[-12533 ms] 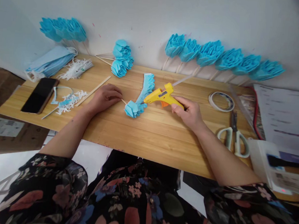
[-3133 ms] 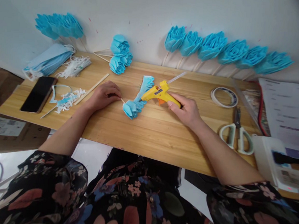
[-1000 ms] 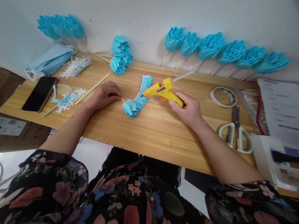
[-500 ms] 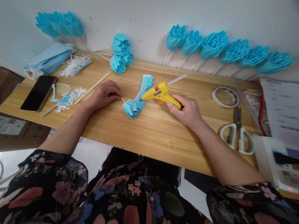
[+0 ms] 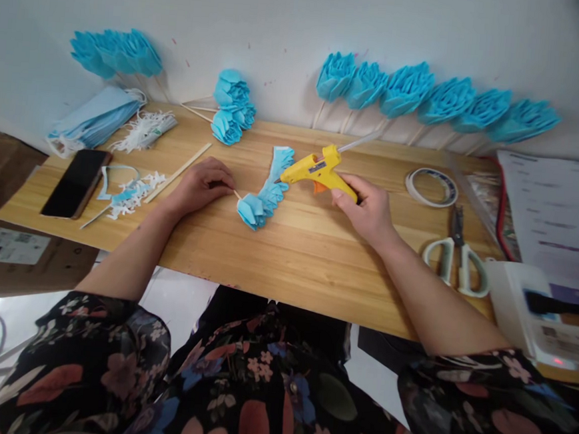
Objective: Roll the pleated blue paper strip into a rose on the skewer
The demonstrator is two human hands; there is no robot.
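My left hand [image 5: 206, 182] pinches the thin wooden stick [image 5: 237, 194] of a blue paper flower [image 5: 251, 211] lying on the wooden table. From the flower a pleated blue strip [image 5: 279, 166] runs up and to the right, its far end unrolled. My right hand [image 5: 368, 206] is wrapped round the handle of a yellow glue gun [image 5: 323, 169], with a clear glue stick [image 5: 360, 142] poking out of its back. The gun's nozzle points left, at the middle of the strip; whether it touches cannot be made out.
Blue flowers on sticks [image 5: 407, 89] lean along the wall. Blue masks [image 5: 94, 118], white cords [image 5: 146, 130], a phone [image 5: 75, 183] and a flat wooden strip [image 5: 177, 173] lie left. Tape [image 5: 431, 188], scissors [image 5: 457, 253] and a white box [image 5: 513, 308] are right.
My right hand and the glue gun have moved slightly right, and the nozzle now sits a little higher along the strip. My left hand keeps its hold on the stick.
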